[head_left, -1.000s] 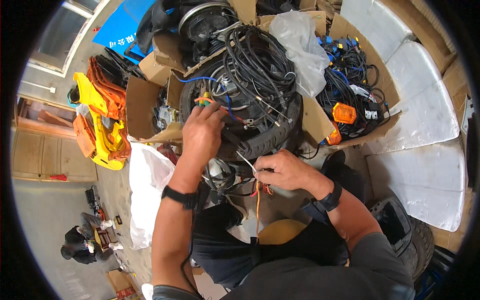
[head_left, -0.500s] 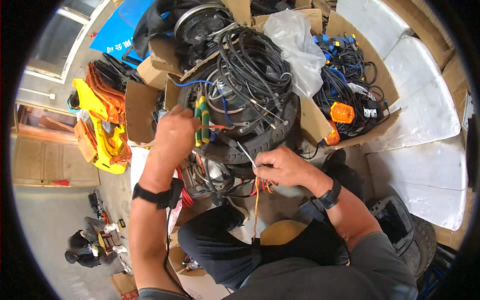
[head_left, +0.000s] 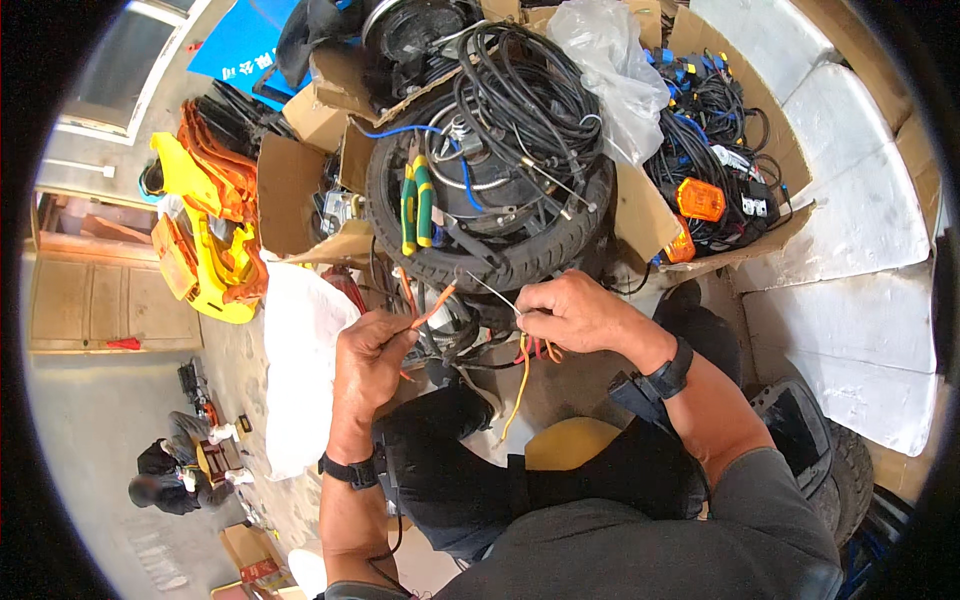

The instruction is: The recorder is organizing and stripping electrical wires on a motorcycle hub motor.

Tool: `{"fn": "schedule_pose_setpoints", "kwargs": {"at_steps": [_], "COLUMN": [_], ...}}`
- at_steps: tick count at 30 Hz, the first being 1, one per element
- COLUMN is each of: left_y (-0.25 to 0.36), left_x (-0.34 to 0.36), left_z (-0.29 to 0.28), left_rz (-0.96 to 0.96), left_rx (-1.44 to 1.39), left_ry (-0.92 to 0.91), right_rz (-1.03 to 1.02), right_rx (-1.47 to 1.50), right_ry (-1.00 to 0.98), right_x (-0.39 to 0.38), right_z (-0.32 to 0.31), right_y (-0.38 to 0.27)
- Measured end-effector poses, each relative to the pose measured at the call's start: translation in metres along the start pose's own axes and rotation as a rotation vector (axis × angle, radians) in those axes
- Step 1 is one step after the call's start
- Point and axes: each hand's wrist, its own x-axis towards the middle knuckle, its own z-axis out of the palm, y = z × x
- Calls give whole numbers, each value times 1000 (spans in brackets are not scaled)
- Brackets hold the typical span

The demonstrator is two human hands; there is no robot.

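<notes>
My left hand (head_left: pixel 375 365) is closed, thumb and fingers pinching an orange wire (head_left: pixel 435 305) whose end points up and to the right. To its right, my right hand (head_left: pixel 580 318) pinches a thin whitish wire (head_left: pixel 490 290) that reaches toward the orange wire's tip; whether the two touch I cannot tell. Under the right fingers hang a yellow wire (head_left: pixel 520 390) and short red and orange wires (head_left: pixel 547 349). Green-and-yellow-handled pliers (head_left: pixel 416 208) lie on the black tyre (head_left: pixel 480 272) just beyond my hands.
Coiled black cables (head_left: pixel 530 95) rest on the tyre. At the right stands a cardboard box (head_left: pixel 775 140) of cables and orange lamps (head_left: pixel 700 200). Yellow and orange plastic panels (head_left: pixel 215 265) lie at the left, near a white sheet (head_left: pixel 305 370). Another person (head_left: pixel 170 470) sits farther off.
My left hand has moved down from beside the pliers toward my body, holding the orange wire. My right hand stays almost in place with its wires. The view has shifted slightly.
</notes>
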Motion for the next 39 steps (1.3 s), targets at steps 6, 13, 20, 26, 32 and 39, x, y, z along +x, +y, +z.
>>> {"fn": "schedule_pose_setpoints", "kwargs": {"at_steps": [6,13,20,26,32,39], "left_y": [4,15,13,8,8,23], "left_x": [3,7,7,-3,-12,-15], "left_z": [-2,-10,3,28,36,61], "left_rz": [94,242,423,474,516,53], "left_rx": [75,218,477,510,577,22], "left_ry": [1,5,-62,-156,-194,-206], "right_rz": [-9,28,9,79,-16,-94], "right_rx": [-27,-34,-59,-15,-109,-85], "right_ry": [13,-2,20,-36,-34,-35], "right_x": [1,0,2,0,1,3], "right_z": [3,-1,-2,-5,-3,9], "right_y": [2,-2,0,-1,5,7]}}
